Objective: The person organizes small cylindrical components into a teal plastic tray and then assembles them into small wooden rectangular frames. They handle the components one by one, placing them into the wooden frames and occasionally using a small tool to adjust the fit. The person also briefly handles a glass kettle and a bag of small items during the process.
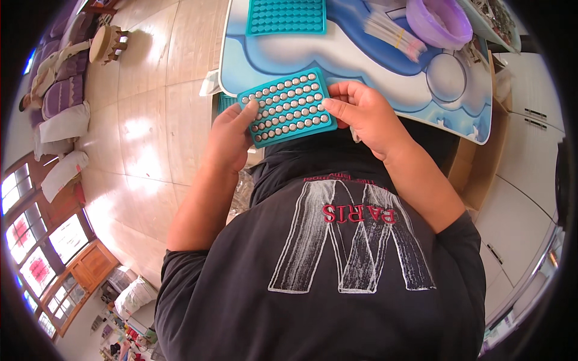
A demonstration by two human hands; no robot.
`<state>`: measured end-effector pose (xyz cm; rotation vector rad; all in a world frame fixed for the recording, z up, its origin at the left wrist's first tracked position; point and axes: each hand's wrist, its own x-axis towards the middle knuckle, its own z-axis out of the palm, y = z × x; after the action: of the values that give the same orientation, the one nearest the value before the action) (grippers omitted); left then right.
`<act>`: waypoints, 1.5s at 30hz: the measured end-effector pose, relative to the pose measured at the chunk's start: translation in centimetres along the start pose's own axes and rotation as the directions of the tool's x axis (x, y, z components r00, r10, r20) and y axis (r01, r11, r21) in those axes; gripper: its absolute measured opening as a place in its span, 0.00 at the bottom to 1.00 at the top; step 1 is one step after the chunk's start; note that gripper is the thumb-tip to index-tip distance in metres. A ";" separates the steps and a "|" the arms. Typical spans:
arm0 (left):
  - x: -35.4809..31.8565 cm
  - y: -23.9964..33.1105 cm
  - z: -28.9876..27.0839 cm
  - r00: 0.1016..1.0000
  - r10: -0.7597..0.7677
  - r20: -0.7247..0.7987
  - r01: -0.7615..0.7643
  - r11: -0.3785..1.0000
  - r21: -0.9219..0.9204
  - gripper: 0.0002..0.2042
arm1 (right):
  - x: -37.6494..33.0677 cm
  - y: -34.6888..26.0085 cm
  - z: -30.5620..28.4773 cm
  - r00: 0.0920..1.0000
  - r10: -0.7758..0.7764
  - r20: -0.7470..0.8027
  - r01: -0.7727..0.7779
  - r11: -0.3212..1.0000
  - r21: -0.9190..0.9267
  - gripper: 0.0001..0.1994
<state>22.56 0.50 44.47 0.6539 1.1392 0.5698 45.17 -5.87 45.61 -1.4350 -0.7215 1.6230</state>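
Holding a teal tray [298, 134] between them, the left hand [230, 129] and right hand [368, 115] pinch its short ends, thumbs on top, other fingertips mostly hidden. It looks light and fairly stiff, its silver domed pieces [286, 109] liable to spill if tipped; the end rims offer the surest hold. Its long axis runs thumb to thumb, right end angled away from the body. Beyond the fingers, another teal grid [286, 32] rests on a patterned table [265, 59].

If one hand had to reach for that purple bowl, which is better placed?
Probably the right hand: it holds the right end of the teal tray, nearer the purple bowl. The left hand grips the opposite end, farther away.
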 end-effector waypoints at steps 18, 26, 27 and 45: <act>-0.2 0.3 2.1 0.999 0.000 0.047 0.008 0.987 -0.158 0.17 | 0.9 -1.2 -0.7 0.995 0.093 -0.030 -0.095 0.992 -0.082 0.17; 0.2 -0.3 1.9 0.999 -0.035 -0.002 0.034 0.994 -0.101 0.16 | 1.4 -1.9 -0.6 0.996 0.087 -0.003 -0.087 0.994 -0.062 0.18; 0.3 -0.3 1.9 0.999 -0.035 -0.001 0.035 0.994 -0.105 0.16 | 1.5 -1.9 -0.5 0.996 0.094 0.003 -0.094 0.995 -0.028 0.19; 0.3 0.1 1.6 0.993 -0.108 0.045 0.114 0.979 -0.171 0.31 | 2.0 -0.5 -0.5 0.991 0.124 0.039 -0.130 0.970 0.205 0.18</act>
<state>24.18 0.51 44.76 0.4458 1.0724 0.5534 45.80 -3.93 44.88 -1.3332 -0.4662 1.7623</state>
